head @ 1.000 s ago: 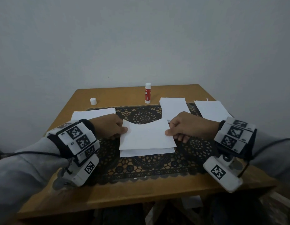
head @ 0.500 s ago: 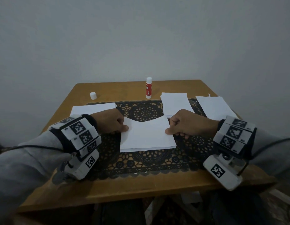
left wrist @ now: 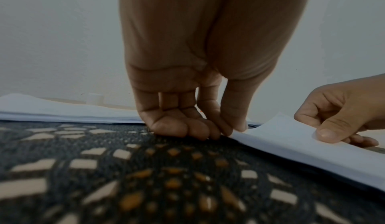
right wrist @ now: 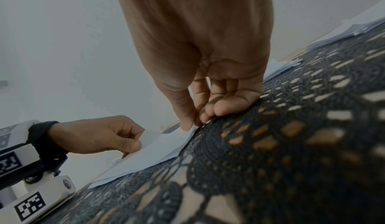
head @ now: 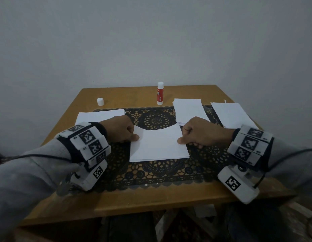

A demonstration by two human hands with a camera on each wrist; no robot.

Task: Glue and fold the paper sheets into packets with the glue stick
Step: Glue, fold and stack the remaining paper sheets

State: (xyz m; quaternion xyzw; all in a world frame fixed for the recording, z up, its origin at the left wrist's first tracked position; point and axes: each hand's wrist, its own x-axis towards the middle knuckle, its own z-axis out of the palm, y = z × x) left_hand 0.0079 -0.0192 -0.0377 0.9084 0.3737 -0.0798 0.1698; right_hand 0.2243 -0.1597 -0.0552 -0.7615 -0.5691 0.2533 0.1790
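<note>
matt paper sheet (head: pixel 158 145), lace mat (head: pixel 157 170), wood table (head: pixel 127 198)

The near strip of the worktop (head: pixel 151 199) and the mat (head: pixel 160 173) at 6 o'clock of the folded sheet (head: pixel 158 145) lie bare, open to a pass between the two wrists. At 9 and 3 o'clock the left hand (head: pixel 119 129) and right hand (head: pixel 199 133) pinch the sheet's side edges and block both flanks. At 12 o'clock the glue stick (head: pixel 160 93) stands upright, bare mat between it and the sheet. The cap (head: pixel 100 101) sits at 11, a paper stack (head: pixel 101 115) at 10, and two stacks (head: pixel 189 110) (head: pixel 230 114) fill 1 to 2 o'clock.
</note>
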